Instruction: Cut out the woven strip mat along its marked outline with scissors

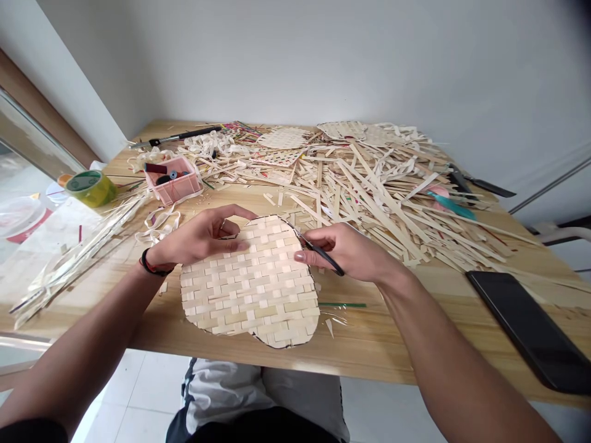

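A pale, lobed panel of woven flat strips (249, 286) — left hand (201, 237) pinching its upper-left rim, right hand (351, 249) gripping slim black-handled scissors (329, 257) against its upper-right — over the light-brown wooden table (378, 354); bracing near the blades should steady cuts

At the near left, a black sleeve (34, 431) shows; 1 black-and-red cord bracelet (148, 266) circles the wrist of the left hand (198, 237). Pale grey trousers (226, 381), dark-edged at left, meet a black top (258, 426) nearest.
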Action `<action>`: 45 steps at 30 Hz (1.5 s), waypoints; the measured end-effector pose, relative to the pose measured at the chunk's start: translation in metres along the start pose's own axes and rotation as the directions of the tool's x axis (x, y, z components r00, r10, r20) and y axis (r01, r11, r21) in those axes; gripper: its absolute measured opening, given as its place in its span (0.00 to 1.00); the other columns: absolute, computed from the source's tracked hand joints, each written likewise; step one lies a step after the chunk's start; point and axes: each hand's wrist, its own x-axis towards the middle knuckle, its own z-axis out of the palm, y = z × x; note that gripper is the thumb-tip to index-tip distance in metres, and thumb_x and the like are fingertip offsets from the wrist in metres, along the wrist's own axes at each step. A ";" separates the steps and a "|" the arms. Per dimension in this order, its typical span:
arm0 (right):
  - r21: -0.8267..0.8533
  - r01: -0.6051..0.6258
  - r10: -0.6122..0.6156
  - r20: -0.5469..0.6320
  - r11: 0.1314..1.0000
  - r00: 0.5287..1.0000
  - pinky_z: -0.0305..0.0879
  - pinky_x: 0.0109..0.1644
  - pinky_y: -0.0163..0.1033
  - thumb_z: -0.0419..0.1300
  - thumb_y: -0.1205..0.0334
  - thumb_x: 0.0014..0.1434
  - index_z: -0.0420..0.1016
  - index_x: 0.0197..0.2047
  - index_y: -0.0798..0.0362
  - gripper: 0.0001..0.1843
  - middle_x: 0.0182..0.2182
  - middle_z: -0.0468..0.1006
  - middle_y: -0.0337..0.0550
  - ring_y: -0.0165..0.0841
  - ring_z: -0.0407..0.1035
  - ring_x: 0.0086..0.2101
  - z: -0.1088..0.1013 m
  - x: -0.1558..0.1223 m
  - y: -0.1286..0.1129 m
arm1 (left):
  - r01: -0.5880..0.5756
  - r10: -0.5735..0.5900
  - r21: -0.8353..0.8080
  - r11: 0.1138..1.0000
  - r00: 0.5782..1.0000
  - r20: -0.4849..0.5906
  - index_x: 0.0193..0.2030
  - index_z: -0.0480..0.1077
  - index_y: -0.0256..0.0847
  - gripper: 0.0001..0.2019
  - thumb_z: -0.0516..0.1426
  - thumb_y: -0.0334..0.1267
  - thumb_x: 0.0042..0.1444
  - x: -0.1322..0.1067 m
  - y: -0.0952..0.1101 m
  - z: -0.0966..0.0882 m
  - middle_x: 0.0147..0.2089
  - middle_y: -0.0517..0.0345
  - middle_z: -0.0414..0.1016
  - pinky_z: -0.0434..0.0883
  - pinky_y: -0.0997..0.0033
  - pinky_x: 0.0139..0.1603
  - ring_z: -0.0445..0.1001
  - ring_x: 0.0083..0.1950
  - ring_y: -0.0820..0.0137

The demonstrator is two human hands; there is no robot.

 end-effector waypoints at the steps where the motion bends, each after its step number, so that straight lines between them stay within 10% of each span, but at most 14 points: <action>1: 0.002 0.000 0.000 0.010 1.000 1.000 0.47 0.30 0.38 0.74 0.31 0.55 0.72 0.27 0.52 0.32 0.25 0.61 0.35 0.29 0.53 0.28 0.000 0.000 0.000 | -0.007 0.007 -0.003 1.000 1.000 0.006 0.66 0.69 0.39 0.22 0.65 0.42 0.69 0.000 0.000 0.000 0.25 0.69 0.64 0.54 0.76 0.20 0.58 0.21 0.77; 45: 0.032 -0.012 0.009 0.092 0.999 0.996 0.51 0.33 0.38 0.74 0.32 0.54 0.75 0.31 0.53 0.31 0.28 0.66 0.36 0.30 0.56 0.30 0.001 0.001 -0.003 | -0.052 0.053 -0.026 0.998 0.996 0.069 0.64 0.68 0.34 0.21 0.66 0.36 0.68 0.002 -0.002 -0.002 0.24 0.72 0.63 0.56 0.79 0.19 0.59 0.22 0.78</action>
